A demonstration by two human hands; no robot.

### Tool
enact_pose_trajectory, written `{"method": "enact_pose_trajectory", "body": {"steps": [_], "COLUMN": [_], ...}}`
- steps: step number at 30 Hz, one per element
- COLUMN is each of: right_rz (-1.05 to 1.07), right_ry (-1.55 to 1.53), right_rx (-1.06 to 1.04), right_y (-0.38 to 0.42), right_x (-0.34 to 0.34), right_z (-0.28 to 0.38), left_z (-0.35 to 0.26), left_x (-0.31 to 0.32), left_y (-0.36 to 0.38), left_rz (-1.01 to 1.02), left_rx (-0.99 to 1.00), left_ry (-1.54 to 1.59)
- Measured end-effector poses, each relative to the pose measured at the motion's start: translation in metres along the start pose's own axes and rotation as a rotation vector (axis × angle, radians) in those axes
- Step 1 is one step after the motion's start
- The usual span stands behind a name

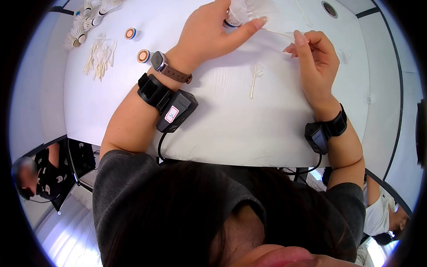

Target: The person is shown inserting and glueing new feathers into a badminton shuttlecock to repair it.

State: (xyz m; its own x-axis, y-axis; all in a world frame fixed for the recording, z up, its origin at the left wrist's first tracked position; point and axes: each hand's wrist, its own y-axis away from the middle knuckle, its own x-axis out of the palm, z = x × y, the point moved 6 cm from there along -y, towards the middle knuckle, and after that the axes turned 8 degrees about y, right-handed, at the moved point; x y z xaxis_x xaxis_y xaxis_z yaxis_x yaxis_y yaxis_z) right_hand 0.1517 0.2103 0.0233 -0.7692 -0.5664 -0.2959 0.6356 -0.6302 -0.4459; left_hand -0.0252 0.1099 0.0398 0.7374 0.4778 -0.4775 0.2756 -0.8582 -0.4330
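My left hand (209, 33) is closed around a white shuttlecock (239, 12) near the table's far edge, its blue-banded base showing under the fingers. Part of the shuttlecock is hidden by the hand. To its right, my right hand (319, 60) pinches one end of a thin white feather shaft (279, 32) between thumb and forefinger. The shaft's other end points at the shuttlecock, close to my left thumb tip. Below and between both hands, a loose feather (254, 80) lies on the white table (222, 120).
Several shuttlecocks (91, 21) are heaped at the far left, with a pile of feather shafts (100, 59) nearer. Two cork bases (130, 33) stand by my left forearm. Another shaft (304, 13) and a round cable hole (329, 9) are at the far right. People sit beyond both side partitions.
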Motion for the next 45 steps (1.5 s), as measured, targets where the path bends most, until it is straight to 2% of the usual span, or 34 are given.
{"method": "enact_pose_trajectory", "body": {"steps": [2, 4, 5, 8, 12, 14, 17, 22, 29, 41, 45], "right_rz": [-0.007, 0.0, 0.006, 0.024, 0.005, 0.0, 0.001, 0.032, 0.048, 0.039, 0.053], "right_ry": [0.01, 0.035, 0.063, 0.116, 0.143, 0.124, 0.131, 0.103, 0.136, 0.149, 0.153], "right_rx": [-0.079, -0.156, -0.185, -0.259, -0.326, -0.32, -0.326, -0.319, -0.293, -0.286, -0.278], "right_y": [0.0, 0.001, 0.002, 0.004, 0.005, 0.006, 0.006, 0.005, 0.004, 0.005, 0.005], "right_x": [-0.001, -0.002, -0.002, -0.002, -0.001, 0.0, 0.0, 0.002, 0.004, 0.003, 0.004], "right_z": [0.001, 0.005, 0.008, 0.017, 0.019, 0.018, 0.019, 0.019, 0.019, 0.018, 0.017], "left_z": [0.007, 0.003, 0.003, 0.001, -0.004, 0.001, 0.002, 0.003, 0.003, 0.002, 0.0], "left_x": [0.0, -0.001, 0.0, -0.001, -0.001, 0.0, 0.002, 0.007, 0.008, 0.01, 0.01], "left_y": [0.0, 0.002, 0.0, 0.001, 0.0, 0.0, 0.001, -0.001, -0.001, 0.0, 0.0], "left_rz": [-0.059, -0.009, -0.019, -0.006, -0.034, -0.039, 0.021, 0.045, 0.128, 0.121, 0.152], "left_rx": [0.047, -0.054, 0.038, -0.041, 0.019, 0.123, -0.054, 0.146, 0.132, 0.215, 0.126], "left_ry": [0.056, -0.085, -0.087, -0.065, -0.048, -0.087, -0.154, 0.059, 0.0, 0.008, -0.002]}}
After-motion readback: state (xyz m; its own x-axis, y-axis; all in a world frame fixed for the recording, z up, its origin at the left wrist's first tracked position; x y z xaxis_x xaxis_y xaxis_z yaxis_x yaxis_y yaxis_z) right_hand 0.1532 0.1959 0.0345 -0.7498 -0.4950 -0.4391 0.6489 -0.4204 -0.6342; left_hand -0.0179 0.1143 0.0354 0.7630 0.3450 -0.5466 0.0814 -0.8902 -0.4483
